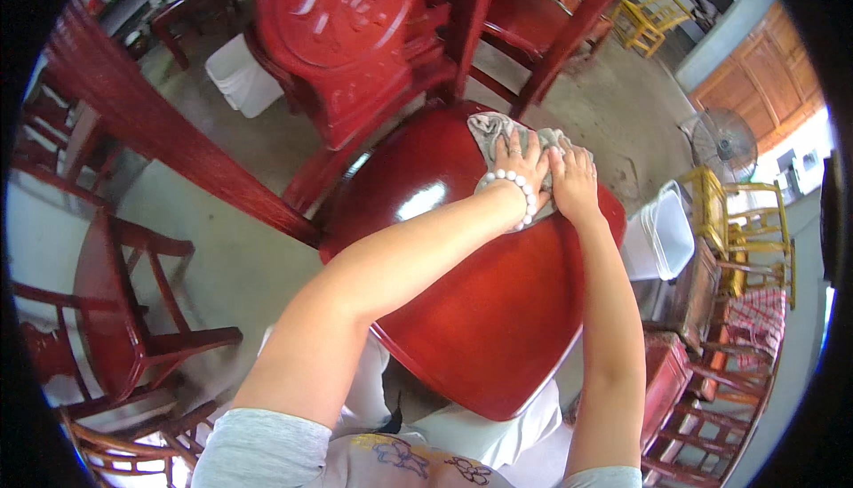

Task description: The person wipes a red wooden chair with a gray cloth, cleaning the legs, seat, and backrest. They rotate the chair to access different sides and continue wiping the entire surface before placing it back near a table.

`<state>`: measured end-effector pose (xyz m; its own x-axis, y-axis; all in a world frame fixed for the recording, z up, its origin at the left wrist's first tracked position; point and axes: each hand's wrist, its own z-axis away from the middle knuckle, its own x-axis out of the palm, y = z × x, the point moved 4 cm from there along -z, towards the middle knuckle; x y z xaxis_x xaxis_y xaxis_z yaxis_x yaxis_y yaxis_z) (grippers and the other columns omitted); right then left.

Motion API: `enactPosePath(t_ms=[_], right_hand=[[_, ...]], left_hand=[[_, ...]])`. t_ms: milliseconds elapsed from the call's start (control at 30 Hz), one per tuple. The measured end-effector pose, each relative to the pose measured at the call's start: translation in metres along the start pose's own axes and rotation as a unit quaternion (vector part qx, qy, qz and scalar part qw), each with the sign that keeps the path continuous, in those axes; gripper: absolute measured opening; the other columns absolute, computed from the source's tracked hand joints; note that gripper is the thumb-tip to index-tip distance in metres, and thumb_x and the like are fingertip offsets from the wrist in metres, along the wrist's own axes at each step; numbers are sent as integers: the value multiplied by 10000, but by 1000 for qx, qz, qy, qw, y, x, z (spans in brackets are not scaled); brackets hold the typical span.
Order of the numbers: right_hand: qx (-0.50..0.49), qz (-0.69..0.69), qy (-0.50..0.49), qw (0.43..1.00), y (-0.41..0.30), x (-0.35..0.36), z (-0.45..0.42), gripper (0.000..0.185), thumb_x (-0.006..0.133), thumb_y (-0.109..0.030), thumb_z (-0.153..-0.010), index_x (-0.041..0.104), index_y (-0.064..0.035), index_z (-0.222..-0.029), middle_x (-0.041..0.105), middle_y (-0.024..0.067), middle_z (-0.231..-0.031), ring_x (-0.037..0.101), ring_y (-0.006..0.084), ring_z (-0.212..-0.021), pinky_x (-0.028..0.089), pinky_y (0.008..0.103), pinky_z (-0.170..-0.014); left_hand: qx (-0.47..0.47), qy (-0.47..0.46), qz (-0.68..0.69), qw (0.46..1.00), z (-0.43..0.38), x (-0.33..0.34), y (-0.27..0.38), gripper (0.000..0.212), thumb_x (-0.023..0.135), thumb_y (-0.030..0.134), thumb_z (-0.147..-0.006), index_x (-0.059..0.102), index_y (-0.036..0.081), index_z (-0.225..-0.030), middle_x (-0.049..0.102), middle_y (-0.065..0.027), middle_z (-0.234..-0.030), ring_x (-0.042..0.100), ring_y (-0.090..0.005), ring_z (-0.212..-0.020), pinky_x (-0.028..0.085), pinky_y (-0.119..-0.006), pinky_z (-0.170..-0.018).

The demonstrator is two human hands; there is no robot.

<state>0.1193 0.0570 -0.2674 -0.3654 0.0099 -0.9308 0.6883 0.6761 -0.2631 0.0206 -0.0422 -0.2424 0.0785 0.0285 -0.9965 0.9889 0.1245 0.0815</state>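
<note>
A glossy red wooden chair seat (pixel 480 301) lies before me, its carved chair back (pixel 340 28) rising at the far side. My left hand (pixel 523 165), with a white bead bracelet (pixel 531 201) at the wrist and a ring, presses flat on a crumpled grey cloth (pixel 490 128). Beside it my right hand (pixel 573 185) also rests on the cloth, the two hands touching or nearly so. Part of the cloth is hidden beneath both palms. It lies near the seat's right rear edge.
A white plastic bin (pixel 243 78) stands on the floor behind the chair; another white bin (pixel 656 235) is at right. Around me are several red wooden chairs (pixel 113 308), yellow bamboo chairs (pixel 756 221) and an electric fan (pixel 724 145). A thick red chair post (pixel 180 141) slants up leftward.
</note>
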Motion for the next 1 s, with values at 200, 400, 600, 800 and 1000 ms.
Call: enactPosePath(t_ms=[200,400,600,800,1000], right_hand=[[-33,29,-79,996,-20,-72,173,695,447,-523,-990,377,-60,-1503,277,161,-1600,169,390,-1499,102,589,-1192],[-78,-8,-188,979,-96,-100,282,938,530,-674,-861,436,76,-1417,260,271,-1565,156,508,-1466,140,612,-1182],[-51,8,3,999,5,-69,156,706,489,-573,-952,471,-68,-1444,353,211,-1544,267,423,-1452,196,542,-1187],[72,35,37,996,87,-48,63,561,424,-456,-1017,523,-60,-1401,412,207,-1508,348,427,-1395,247,514,-1163],[61,-25,-35,997,24,-72,145,605,431,-451,-1016,432,-64,-1480,297,166,-1592,167,408,-1496,120,578,-1195]], left_hand=[[183,-34,56,981,133,-2,77,794,568,529,-914,357,49,-1511,225,-280,-1579,198,-504,-1453,163,-637,-1167],[272,-78,97,954,266,-10,71,775,627,491,-887,393,68,-1492,293,-302,-1528,238,-524,-1422,220,-682,-1120],[185,-11,44,982,103,0,77,829,605,545,-877,376,39,-1493,235,-295,-1568,215,-508,-1442,209,-644,-1151],[159,6,13,987,-41,4,88,820,560,593,-883,389,74,-1494,231,-226,-1600,251,-420,-1465,215,-570,-1184],[240,-50,16,969,45,15,88,799,544,587,-890,424,72,-1488,168,-221,-1627,105,-397,-1514,116,-589,-1205]])
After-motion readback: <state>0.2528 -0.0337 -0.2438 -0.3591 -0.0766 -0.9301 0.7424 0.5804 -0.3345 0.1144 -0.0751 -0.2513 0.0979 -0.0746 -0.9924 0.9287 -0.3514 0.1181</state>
